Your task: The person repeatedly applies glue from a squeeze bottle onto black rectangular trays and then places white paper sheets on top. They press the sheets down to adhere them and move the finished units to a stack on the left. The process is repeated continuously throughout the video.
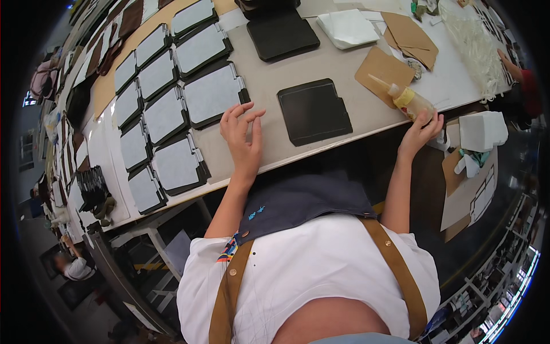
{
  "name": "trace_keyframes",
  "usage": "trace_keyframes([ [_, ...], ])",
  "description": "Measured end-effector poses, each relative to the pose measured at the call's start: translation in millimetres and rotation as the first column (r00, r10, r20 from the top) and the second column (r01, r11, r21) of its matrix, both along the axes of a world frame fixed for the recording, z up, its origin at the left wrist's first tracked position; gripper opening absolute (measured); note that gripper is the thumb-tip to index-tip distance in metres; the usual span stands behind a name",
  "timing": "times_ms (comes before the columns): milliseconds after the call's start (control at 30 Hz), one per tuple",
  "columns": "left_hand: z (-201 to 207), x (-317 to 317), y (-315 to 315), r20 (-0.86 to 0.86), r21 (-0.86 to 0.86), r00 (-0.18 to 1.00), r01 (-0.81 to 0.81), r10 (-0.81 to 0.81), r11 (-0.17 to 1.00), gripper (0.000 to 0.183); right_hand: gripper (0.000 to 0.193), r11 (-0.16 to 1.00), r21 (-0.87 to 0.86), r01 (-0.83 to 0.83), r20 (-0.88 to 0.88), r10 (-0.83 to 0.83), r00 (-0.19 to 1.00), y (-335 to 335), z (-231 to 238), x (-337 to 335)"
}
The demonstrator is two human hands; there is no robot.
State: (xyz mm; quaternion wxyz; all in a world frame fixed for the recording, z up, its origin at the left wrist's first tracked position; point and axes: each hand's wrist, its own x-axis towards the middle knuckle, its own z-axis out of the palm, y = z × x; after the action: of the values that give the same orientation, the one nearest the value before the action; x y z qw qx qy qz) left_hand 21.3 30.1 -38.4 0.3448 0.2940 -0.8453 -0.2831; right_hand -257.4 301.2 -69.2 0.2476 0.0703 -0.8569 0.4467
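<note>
A flat black panel [315,112] with a notched edge lies on the table in front of me. To its left my left hand [243,137] hovers with fingers apart and loosely bent, holding nothing. My right hand [421,135] grips the base of a translucent squeeze bottle [413,103] with a yellow band and a pointed nozzle. The bottle is tilted, its nozzle toward the upper left, over a brown card [381,71]. Left of my left hand, black panels with pale grey-white sheets [207,94] on them lie in rows.
A stack of black panels [283,37] stands at the back, beside a white stack of sheets [348,28]. More brown cards [409,37] and clear plastic [470,46] lie at the right. The table's front edge runs below my hands. Other people are at the far sides.
</note>
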Motion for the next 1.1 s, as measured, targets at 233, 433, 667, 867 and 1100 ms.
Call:
trace_keyframes([
  [233, -1, 2, 0, -0.024, 0.019, 1.000, 0.008, -0.007, 1.000, 0.016, 0.040, 0.799, 0.282, -0.532, -0.153, 0.584, 0.797, -102, 71, -14],
  [433, -2, 1, -2, -0.012, -0.005, 1.000, -0.006, 0.006, 1.000, 0.016, 0.037, 0.749, 0.424, -0.509, -0.051, 0.581, 0.813, -209, 53, -56],
  [667, -1, 2, -1, -0.039, 0.001, 0.999, -0.004, 0.004, 1.000, 0.016, 0.031, 0.887, 0.081, -0.454, 0.145, 0.440, 0.886, -217, 47, -160],
  [867, 4, 2, 1, -0.091, 0.052, 0.994, 0.064, -0.059, 0.997, 0.022, 0.017, 0.727, -0.552, -0.409, -0.105, 0.426, 0.899, -108, 125, -183],
  [1100, 55, -63, 48, -0.548, 0.433, 0.703, 0.702, -0.453, 0.565, 0.061, 0.007, 0.527, 0.043, -0.849, 0.001, 0.849, 0.528, -112, 168, 44],
])
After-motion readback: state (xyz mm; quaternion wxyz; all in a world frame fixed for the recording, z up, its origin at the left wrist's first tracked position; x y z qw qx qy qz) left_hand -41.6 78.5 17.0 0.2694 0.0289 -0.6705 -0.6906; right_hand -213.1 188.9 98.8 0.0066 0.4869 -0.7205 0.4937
